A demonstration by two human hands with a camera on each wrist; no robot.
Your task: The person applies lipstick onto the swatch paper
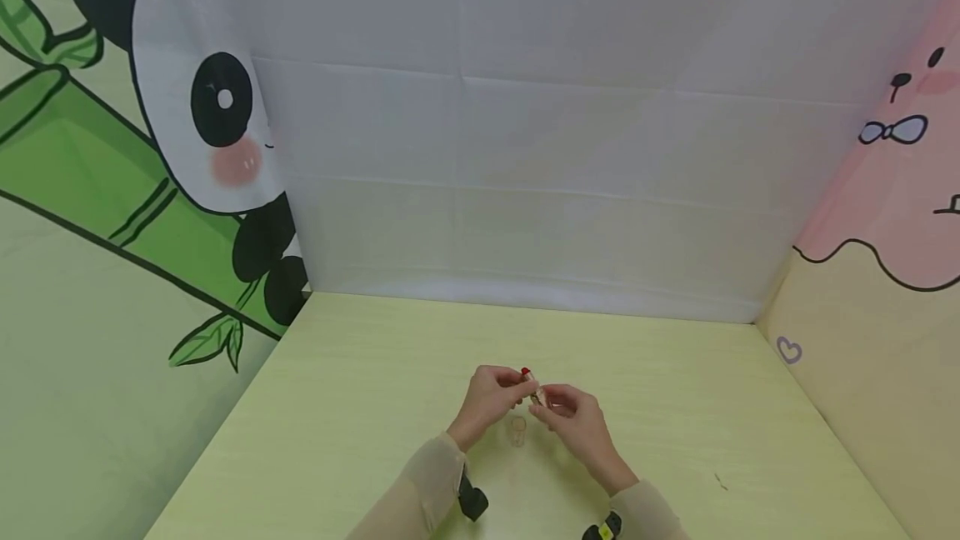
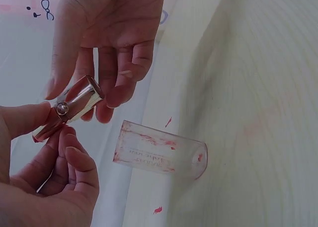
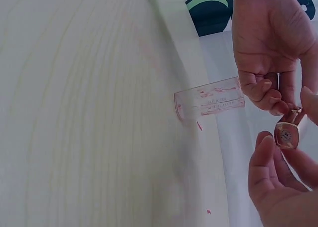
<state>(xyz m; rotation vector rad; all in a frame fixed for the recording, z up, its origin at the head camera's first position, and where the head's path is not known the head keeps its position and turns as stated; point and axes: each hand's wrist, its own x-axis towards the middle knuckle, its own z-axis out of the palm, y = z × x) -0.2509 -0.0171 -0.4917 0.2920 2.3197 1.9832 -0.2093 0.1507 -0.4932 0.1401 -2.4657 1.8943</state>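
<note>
In the head view my left hand (image 1: 493,398) pinches a lipstick (image 1: 527,374) whose red tip points up and away. Its gold tube (image 2: 82,104), with a small round stud on its side, sits between my left thumb and fingers in the left wrist view. My right hand (image 1: 579,422) is around the tube's lower end, its thumb straight and its fingers loosely bent, fingertips right at the base. That round base (image 3: 286,136) faces the right wrist view. Below the hands a clear cap (image 2: 161,150) with red smears lies on its side on the table.
The pale wooden table (image 1: 360,440) meets a white cloth wall (image 1: 525,148) at the back. A panda cartoon (image 1: 217,148) covers the left side and a pink figure (image 1: 907,165) the right. A small thin mark (image 1: 720,482) shows on the table at right.
</note>
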